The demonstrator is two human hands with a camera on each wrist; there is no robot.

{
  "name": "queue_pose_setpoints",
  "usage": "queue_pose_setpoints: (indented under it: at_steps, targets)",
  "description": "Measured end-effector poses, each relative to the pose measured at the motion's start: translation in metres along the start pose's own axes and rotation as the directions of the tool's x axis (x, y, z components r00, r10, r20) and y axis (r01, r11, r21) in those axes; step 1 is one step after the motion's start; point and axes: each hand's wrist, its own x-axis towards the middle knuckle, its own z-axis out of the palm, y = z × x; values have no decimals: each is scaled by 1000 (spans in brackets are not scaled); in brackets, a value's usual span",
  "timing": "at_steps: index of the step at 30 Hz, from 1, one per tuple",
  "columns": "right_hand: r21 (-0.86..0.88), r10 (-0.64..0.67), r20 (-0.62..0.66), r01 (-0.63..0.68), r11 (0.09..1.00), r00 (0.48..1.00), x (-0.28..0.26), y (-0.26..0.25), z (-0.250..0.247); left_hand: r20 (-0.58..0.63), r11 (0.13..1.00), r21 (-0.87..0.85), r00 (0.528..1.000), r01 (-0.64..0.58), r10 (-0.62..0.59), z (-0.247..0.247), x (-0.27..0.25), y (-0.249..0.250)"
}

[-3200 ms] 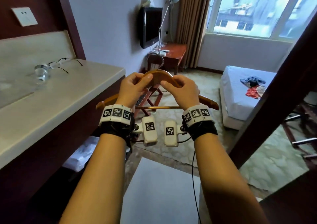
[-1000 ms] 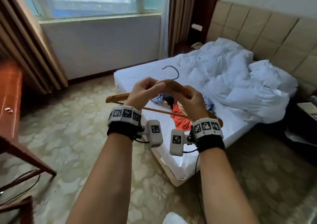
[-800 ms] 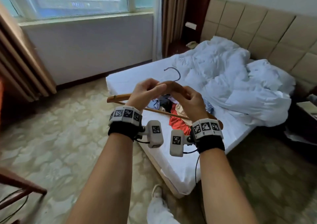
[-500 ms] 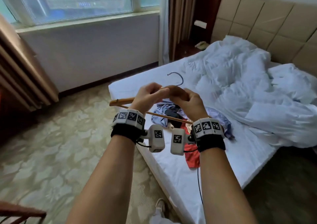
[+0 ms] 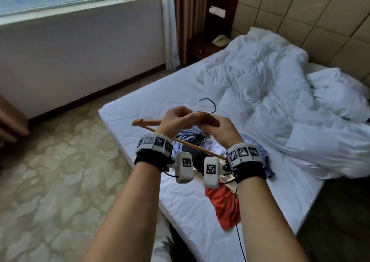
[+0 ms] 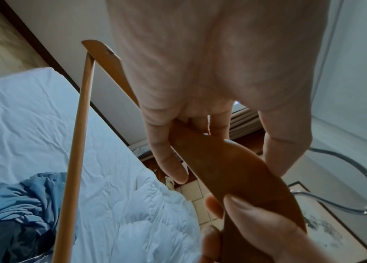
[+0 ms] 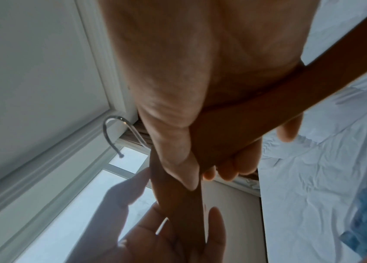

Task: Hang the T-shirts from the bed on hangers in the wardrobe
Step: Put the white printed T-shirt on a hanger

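Several T-shirts (image 5: 222,203) heaped on the bed (image 5: 186,205) near its foot corner: red one nearest, blue and dark ones bunched just behind, partly hidden by the wrists; exact count impossible to tell. None on a hanger yet. One wooden hanger (image 5: 206,119) held above the heap, metal hook (image 5: 210,105) pointing away toward the duvet (image 5: 276,101), lower bar running slantwise under both wrists. Left hand (image 5: 176,121) curled round the hanger's left shoulder next to the centre, thumb on one side and fingers on the other, as seen from the left wrist view (image 6: 229,170). Right hand (image 5: 220,129) gripping the right shoulder beside it, thumb pressed along the wood and fingers wrapped behind, clear in the right wrist view (image 7: 200,151). Both hands close together at the hanger's middle, neither free for cloth. Wardrobe nowhere in view. Judging from this: hanger fetched and brought to the bed, first shirt not yet picked up. Left to do, most likely: free one hand, lift a shirt from the heap, thread the hanger through its neck, carry it to the wardrobe rail, then repeat for the others. Farther out: rumpled white duvet toward the padded headboard (image 5: 312,15), curtain (image 5: 188,17) and window wall beyond, patterned floor (image 5: 56,173) to the left
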Motion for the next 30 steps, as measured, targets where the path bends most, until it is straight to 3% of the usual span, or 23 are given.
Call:
queue_pose_setpoints:
  at_steps: [6,11,14,19,22,25,30]
  targets:
    - [39,169,-24,-168,985,985,91,15,13,150,999,31,988,31,-35,-11,109,-28]
    - [20,317,-162,-318,948,934,152,33,11,299,992,110,950,58,-89,-11,196,-47]
    - [-39,374,-257,-396,918,891,178,53,1,423,972,225,893,59,-152,0,242,-62]
    - [-29,474,-416,-532,846,776,190,77,-22,463,927,343,832,148,-305,26,303,-101]
    - [3,515,-476,-584,812,713,195,108,-36,464,892,372,781,255,-417,49,326,-130]
    - [21,558,-507,-638,770,657,199,139,-48,431,807,361,683,468,-590,71,337,-161]
    - [57,642,-492,-714,698,589,202,184,-67,358,658,402,552,637,-753,101,350,-208]
